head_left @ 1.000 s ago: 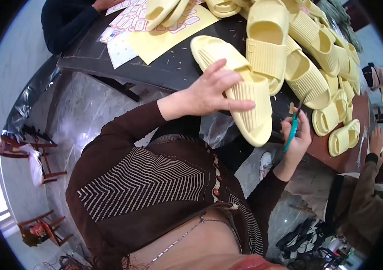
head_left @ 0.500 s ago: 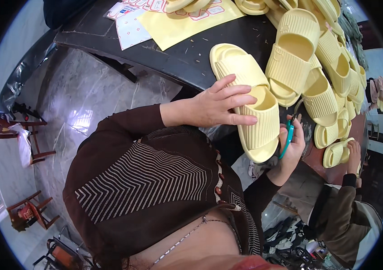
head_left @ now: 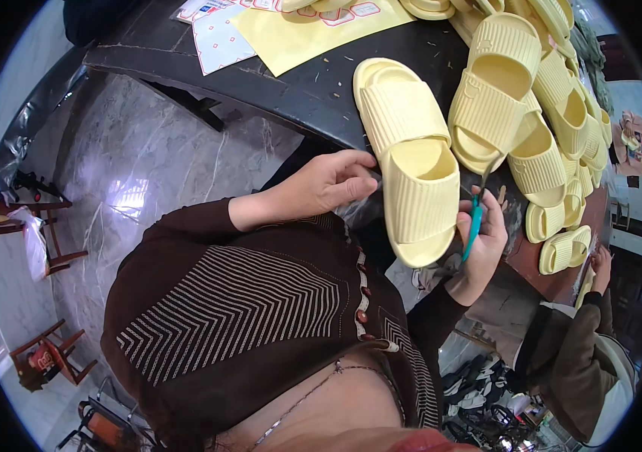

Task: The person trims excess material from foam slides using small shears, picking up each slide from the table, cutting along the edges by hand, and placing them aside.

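Note:
A pair of pale yellow ribbed slippers, one tucked into the other, lies at the table's near edge; the far slipper [head_left: 404,105] points away and the near slipper [head_left: 423,203] toward me. My left hand [head_left: 328,184] is just left of them, its fingers loosely bent, a little apart and with nothing visible in them. On the other side, my right hand [head_left: 485,245] grips teal-handled scissors [head_left: 475,226]. Their dark blades point up toward another nested slipper pair [head_left: 493,98]. Part of my right fingers is hidden behind the handles.
More yellow slippers [head_left: 539,162] are heaped along the right of the dark table [head_left: 298,94]. Yellow paper [head_left: 291,45] and a white patterned sheet [head_left: 219,45] lie at the back left. A co-worker's hand [head_left: 600,267] is at the far right. Wooden chairs [head_left: 50,354] stand on the left.
My left hand has come off the slippers and drawn back to the left, its fingers curling. The slipper pair has turned slightly more upright. My right hand still holds the scissors.

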Motion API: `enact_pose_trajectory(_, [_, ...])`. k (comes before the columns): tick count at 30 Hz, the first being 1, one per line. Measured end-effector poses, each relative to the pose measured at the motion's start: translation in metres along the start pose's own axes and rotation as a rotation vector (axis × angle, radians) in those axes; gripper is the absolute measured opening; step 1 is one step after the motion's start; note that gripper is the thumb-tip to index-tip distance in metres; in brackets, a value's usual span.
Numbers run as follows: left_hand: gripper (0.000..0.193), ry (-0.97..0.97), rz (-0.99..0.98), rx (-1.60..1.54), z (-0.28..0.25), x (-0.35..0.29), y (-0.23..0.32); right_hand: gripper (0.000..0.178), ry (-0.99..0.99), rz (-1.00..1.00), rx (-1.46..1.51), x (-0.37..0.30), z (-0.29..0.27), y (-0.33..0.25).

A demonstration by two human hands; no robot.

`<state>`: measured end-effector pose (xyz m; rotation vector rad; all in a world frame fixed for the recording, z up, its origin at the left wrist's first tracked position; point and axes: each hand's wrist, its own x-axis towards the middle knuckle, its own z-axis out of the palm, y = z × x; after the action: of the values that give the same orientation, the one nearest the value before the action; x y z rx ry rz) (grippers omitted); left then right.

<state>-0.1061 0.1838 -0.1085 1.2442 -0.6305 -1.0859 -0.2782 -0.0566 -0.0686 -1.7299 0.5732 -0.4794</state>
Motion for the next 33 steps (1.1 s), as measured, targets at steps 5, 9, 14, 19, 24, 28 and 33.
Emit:
enact_pose_trajectory(5, [0.058, 0.126, 0.114, -0.192, 0.016, 0.003, 0.004, 0.052, -0.102, -0.066, -0.119, -0.007, 0.02, -0.004])
enact_pose_trajectory(9, [0.069, 0.143, 0.084, -0.34, 0.026, 0.002, 0.013, 0.054, -0.155, -0.16, -0.167, -0.015, 0.038, -0.001])
enact_pose_trajectory(14, [0.084, 0.081, 0.158, -0.297, 0.02, -0.004, 0.016, 0.055, -0.23, -0.223, -0.17, -0.016, 0.04, 0.002])
enact_pose_trajectory(19, [0.094, 0.152, 0.2, 0.086, -0.012, -0.018, 0.035, 0.053, 0.012, -0.246, -0.266, -0.014, 0.016, -0.023])
enact_pose_trajectory(24, [0.1, 0.12, 0.234, 0.221, -0.04, -0.034, 0.058, 0.055, 0.203, -0.571, -0.79, 0.011, 0.005, -0.061])
enact_pose_trajectory(28, [0.095, -0.006, 0.266, 0.248, -0.046, -0.033, 0.065, 0.057, 0.257, -0.677, -1.135, 0.028, 0.004, -0.076])
enact_pose_trajectory(33, [0.095, -0.109, 0.258, 0.347, -0.045, -0.023, 0.065, 0.056, 0.211, -0.738, -1.32, 0.033, 0.005, -0.087])
